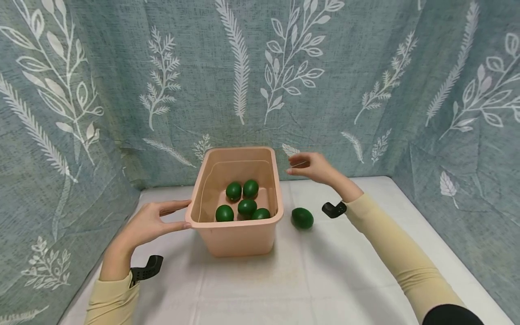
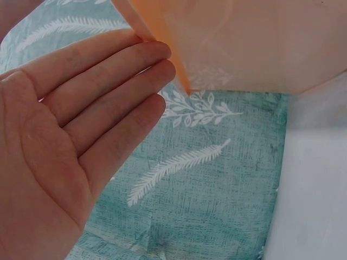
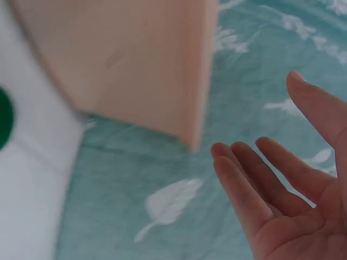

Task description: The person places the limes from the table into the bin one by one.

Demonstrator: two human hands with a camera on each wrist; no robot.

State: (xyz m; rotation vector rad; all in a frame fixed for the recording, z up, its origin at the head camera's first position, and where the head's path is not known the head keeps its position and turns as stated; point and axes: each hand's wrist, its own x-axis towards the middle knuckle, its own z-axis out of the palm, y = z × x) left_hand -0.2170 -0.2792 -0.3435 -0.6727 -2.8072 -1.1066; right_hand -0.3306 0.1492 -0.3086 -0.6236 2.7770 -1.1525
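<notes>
A peach-coloured plastic tub (image 1: 242, 239) stands on the white cloth, several smooth, dark green egg-shaped things (image 1: 247, 207) lying on its floor. One more green egg-shaped thing (image 1: 302, 218) lies on the cloth just right of the tub. My left hand (image 1: 152, 223) is at the tub's left rim, fingertips and thumb tip against it. In the left wrist view the fingers (image 2: 108, 103) are straight, side by side, their tips at the tub's edge. Beyond the tub's right rim, my right hand (image 1: 310, 167) is raised and holds nothing, its fingers loosely bent and thumb apart.
White cloth (image 1: 252, 293) covers the table under the tub. A blue-green curtain (image 1: 195, 81) with white leaf patterns hangs close behind the table and along both sides. Black wrist devices (image 1: 334, 210) sit on both forearms.
</notes>
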